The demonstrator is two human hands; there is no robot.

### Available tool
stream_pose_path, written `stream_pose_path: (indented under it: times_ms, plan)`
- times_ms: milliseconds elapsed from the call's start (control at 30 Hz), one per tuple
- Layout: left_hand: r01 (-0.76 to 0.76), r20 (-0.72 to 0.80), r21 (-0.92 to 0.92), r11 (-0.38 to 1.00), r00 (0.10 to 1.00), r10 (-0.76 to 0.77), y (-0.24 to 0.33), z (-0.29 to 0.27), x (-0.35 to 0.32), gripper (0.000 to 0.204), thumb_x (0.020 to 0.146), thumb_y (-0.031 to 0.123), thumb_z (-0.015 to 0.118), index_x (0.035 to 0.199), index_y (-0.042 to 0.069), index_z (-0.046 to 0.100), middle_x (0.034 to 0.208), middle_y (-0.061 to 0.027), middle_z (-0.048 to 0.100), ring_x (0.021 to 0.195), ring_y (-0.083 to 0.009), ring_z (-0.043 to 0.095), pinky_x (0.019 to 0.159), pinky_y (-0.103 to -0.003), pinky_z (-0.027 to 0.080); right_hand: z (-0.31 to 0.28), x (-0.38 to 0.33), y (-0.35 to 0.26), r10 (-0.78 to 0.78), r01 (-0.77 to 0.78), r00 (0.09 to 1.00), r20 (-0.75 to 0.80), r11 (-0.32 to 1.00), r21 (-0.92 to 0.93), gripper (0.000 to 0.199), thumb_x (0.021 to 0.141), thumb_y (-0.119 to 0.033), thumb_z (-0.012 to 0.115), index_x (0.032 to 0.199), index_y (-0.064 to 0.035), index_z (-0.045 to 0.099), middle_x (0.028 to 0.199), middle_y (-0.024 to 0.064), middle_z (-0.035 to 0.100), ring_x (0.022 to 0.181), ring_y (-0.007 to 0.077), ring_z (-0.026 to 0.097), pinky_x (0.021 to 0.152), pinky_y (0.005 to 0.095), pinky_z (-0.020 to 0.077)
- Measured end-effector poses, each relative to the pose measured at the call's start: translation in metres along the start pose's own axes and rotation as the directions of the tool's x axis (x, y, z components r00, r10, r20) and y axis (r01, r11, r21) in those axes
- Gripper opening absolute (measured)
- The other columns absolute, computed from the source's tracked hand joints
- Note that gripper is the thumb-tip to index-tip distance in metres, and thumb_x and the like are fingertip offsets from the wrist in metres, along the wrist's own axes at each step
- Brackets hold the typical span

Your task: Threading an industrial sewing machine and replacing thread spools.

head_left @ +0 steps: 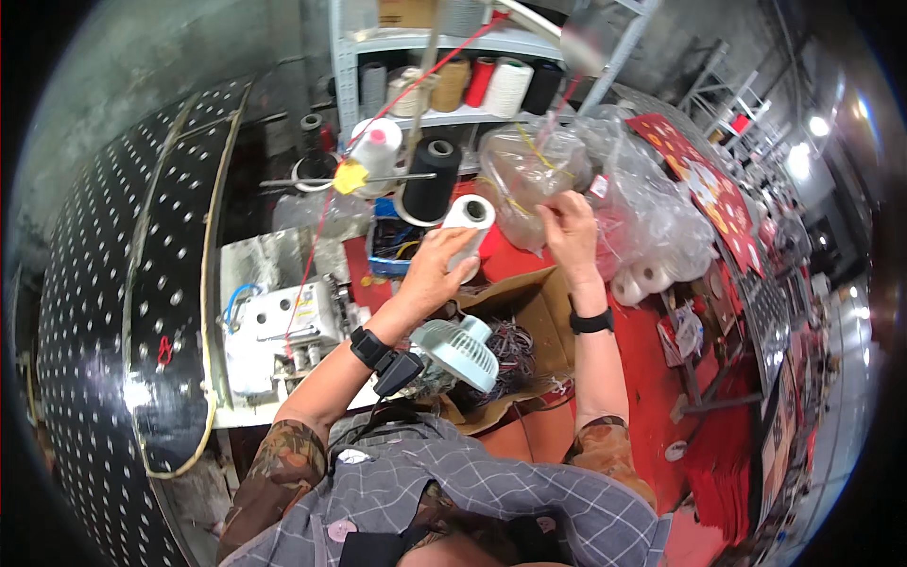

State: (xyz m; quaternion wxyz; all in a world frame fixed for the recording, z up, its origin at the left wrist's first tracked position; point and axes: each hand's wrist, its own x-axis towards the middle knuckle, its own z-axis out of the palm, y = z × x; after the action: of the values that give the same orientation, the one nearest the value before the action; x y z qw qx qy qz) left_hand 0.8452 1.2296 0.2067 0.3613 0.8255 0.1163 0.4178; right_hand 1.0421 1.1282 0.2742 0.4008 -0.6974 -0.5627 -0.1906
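Head view, looking down over a cluttered sewing bench.

Left hand (433, 267): raised over the bench, fingers wrapped round a white thread cone (470, 227); the cone is tilted, its open core facing up and toward the camera. Black wristband on the forearm, with a small black device and cable hanging from it.

Right hand (570, 230): raised just right of the cone, fingers pinched on the lower edge of a clear plastic bag (534, 180). The bag hangs crumpled above the bench; its contents cannot be made out. Black wristband on this wrist too.

Cone and bag: nearly level with each other, close together; whether they touch cannot be told.

Beneath the hands: an open cardboard box (539, 307) holding dark tangled scraps, standing on a red table (652, 378). A small pale green fan (460, 352) sits at the box's left edge, under the left forearm.

Left of the box: a white sewing machine (283, 335) with a red thread running up from it.

Behind the hands: a black thread cone (433, 180) and a white cone with pink top (376, 151) on a stand; a blue crate (392, 241) below them.

Rear: a grey shelf (453, 42) carrying assorted thread cones in tan, red, white and black.

Right: more crumpled plastic bags (652, 222) with white rolls beside them, and a red printed sheet (704, 189).

Far left: black fabric with white dots (104, 312) draped over a curved surface.
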Motion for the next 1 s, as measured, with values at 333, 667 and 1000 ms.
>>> stream_pose_path:
  times_ms: [333,667,1000]
  plan:
    - [-0.236,-0.179,0.283,0.930,0.939,0.293,0.033,-0.193,-0.039,0.005,0.080,0.007,0.062,0.081,0.005,0.065,0.087,-0.0093,0.065,0.083,-0.0253,0.059,0.074,-0.035,0.046,-0.070,-0.001,-0.014,0.362,-0.306,0.883,-0.299,0.926,0.219,0.017,0.087,-0.011,0.061,0.097,0.0019,0.065,0.108,0.0096,0.063,0.093,0.0146,0.057,0.081,0.0281,0.0450]
    - [0.320,-0.409,-0.038,0.947,0.859,-0.307,-0.169,-0.294,-0.009,0.022,0.086,0.018,0.061,0.096,-0.001,0.065,0.088,-0.0049,0.067,0.079,-0.0084,0.059,0.071,-0.022,0.045,-0.018,-0.061,-0.153,0.366,-0.296,0.906,-0.212,0.907,0.299,0.010,0.086,-0.001,0.055,0.078,0.0029,0.059,0.094,0.0091,0.060,0.077,0.0129,0.056,0.066,0.0241,0.0459]
    - [0.031,-0.003,-0.027,0.999,1.000,-0.031,-0.246,-0.236,0.115,0.065,0.085,0.019,0.060,0.139,0.002,0.028,0.136,-0.0158,0.042,0.125,-0.0225,0.040,0.099,-0.031,0.035,0.068,-0.111,-0.239,0.550,-0.562,0.827,0.114,0.810,0.167,0.006,0.078,-0.005,0.065,0.079,0.0001,0.063,0.090,0.0063,0.064,0.063,0.0094,0.054,0.053,0.0219,0.0401]
